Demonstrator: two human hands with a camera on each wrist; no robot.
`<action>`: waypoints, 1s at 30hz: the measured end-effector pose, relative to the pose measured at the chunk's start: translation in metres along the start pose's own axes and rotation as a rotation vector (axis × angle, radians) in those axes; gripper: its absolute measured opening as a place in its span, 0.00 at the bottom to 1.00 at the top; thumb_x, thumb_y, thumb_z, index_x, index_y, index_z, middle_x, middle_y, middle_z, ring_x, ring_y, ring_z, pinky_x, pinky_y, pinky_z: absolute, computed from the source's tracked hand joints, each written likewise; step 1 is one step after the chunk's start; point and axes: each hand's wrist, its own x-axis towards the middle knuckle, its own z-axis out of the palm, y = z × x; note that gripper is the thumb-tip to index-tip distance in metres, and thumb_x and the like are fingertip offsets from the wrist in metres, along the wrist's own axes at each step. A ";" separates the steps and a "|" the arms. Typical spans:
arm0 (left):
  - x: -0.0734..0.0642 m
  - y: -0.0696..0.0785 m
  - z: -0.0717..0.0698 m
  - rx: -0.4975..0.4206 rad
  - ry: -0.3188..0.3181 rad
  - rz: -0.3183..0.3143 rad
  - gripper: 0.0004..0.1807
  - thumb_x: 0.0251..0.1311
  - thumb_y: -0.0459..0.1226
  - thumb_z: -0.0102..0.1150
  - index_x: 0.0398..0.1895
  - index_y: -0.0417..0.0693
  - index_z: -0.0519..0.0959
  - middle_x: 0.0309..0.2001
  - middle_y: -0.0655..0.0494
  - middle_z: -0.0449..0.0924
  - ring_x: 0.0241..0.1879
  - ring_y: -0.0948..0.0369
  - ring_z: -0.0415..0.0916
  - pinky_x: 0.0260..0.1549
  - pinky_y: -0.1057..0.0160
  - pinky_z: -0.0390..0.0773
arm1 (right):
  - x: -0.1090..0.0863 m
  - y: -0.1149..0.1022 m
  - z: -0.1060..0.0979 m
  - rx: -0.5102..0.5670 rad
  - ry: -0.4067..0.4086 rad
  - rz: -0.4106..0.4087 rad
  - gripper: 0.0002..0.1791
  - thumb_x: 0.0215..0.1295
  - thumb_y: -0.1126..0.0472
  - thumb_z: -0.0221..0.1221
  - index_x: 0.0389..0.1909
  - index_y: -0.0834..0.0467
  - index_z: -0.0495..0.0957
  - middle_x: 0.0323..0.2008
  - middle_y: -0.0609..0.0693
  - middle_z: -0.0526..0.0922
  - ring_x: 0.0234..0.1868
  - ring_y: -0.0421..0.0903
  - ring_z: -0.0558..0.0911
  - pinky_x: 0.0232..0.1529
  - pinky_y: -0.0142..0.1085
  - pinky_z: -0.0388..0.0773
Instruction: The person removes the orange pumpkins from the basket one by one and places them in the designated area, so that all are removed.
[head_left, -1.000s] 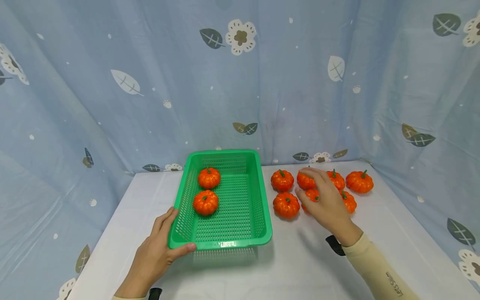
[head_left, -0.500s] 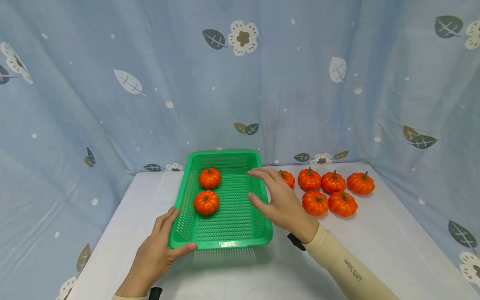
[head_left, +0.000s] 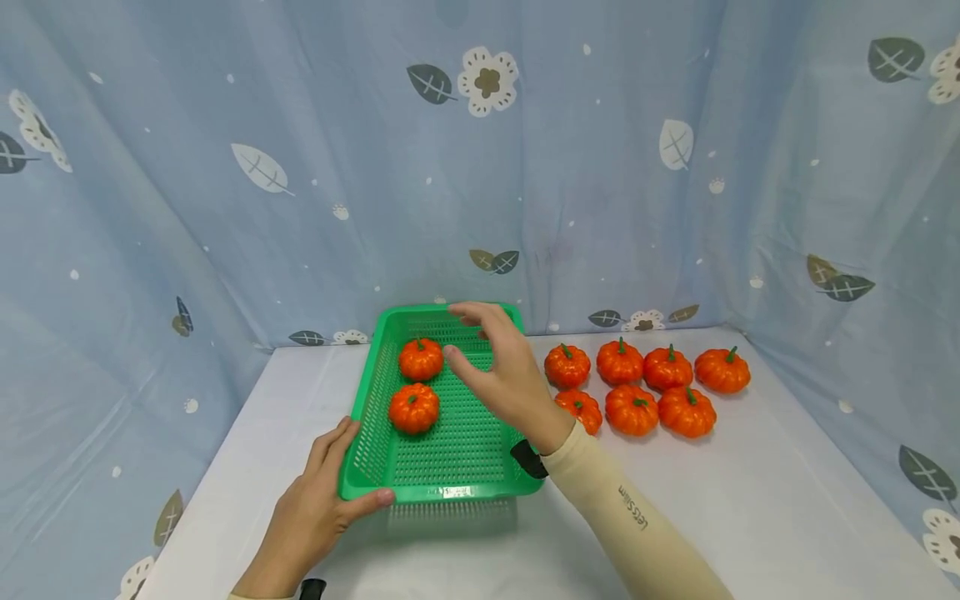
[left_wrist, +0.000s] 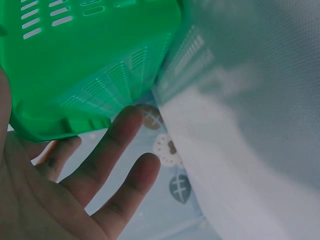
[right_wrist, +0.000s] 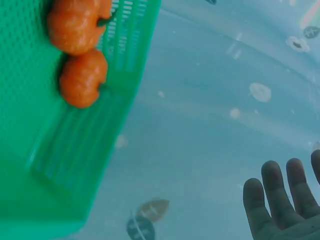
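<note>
A green plastic basket (head_left: 467, 493) with slotted walls stands on the white table. Two small orange pumpkins (head_left: 421, 360) sit in it along its left side, one behind the other. My left hand (head_left: 311, 508) holds the basket's near left corner, its thumb along the front rim and its fingers at the left side. In the left wrist view, some of those fingers (left_wrist: 107, 150) stretch out below the rim. Over the right part of the basket hovers my right hand (head_left: 506, 371), fingers spread and holding nothing. Its wrist view shows the fingertips apart from the basket.
To the right of the basket, several more orange pumpkins (head_left: 632, 410) stand on the white table (head_left: 750, 500) in two rows. My right forearm passes near the closest one, partly covering it. A blue patterned curtain (head_left: 360, 167) rises behind the table and at its sides.
My right hand has swung left, from above the pumpkins on the table to above the basket, with nothing in it. My left hand, the basket and its two pumpkins stay in place.
</note>
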 end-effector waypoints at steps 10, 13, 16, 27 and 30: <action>0.000 0.000 0.000 0.002 0.006 0.004 0.59 0.53 0.68 0.65 0.82 0.55 0.52 0.79 0.53 0.50 0.52 0.39 0.79 0.44 0.37 0.77 | 0.004 0.023 0.041 0.033 -0.143 0.220 0.26 0.70 0.60 0.63 0.68 0.54 0.72 0.62 0.45 0.75 0.57 0.41 0.76 0.58 0.39 0.74; 0.001 0.000 0.001 0.007 0.014 0.016 0.58 0.53 0.68 0.64 0.81 0.54 0.52 0.78 0.53 0.51 0.50 0.40 0.80 0.43 0.38 0.78 | 0.004 0.034 0.048 -0.008 -0.272 0.272 0.30 0.70 0.57 0.64 0.71 0.53 0.69 0.66 0.48 0.72 0.62 0.44 0.74 0.62 0.43 0.73; 0.000 0.000 0.001 0.012 0.022 0.022 0.58 0.53 0.69 0.64 0.81 0.54 0.52 0.78 0.52 0.51 0.51 0.40 0.79 0.43 0.38 0.78 | 0.005 0.043 0.054 -0.003 -0.424 0.344 0.34 0.69 0.54 0.65 0.73 0.54 0.66 0.70 0.50 0.69 0.68 0.48 0.70 0.65 0.45 0.70; 0.002 0.000 0.001 0.018 0.023 0.021 0.58 0.54 0.68 0.64 0.82 0.55 0.51 0.78 0.52 0.51 0.53 0.40 0.79 0.42 0.39 0.78 | 0.000 0.062 0.072 -0.118 -0.629 0.378 0.37 0.68 0.54 0.67 0.74 0.55 0.65 0.73 0.52 0.65 0.73 0.50 0.66 0.67 0.44 0.69; 0.002 0.001 0.004 0.007 0.016 0.018 0.58 0.53 0.68 0.64 0.82 0.56 0.51 0.78 0.53 0.51 0.54 0.41 0.78 0.43 0.39 0.78 | -0.005 0.069 0.076 -0.182 -0.677 0.384 0.36 0.68 0.53 0.66 0.74 0.54 0.66 0.73 0.53 0.64 0.71 0.50 0.67 0.66 0.42 0.70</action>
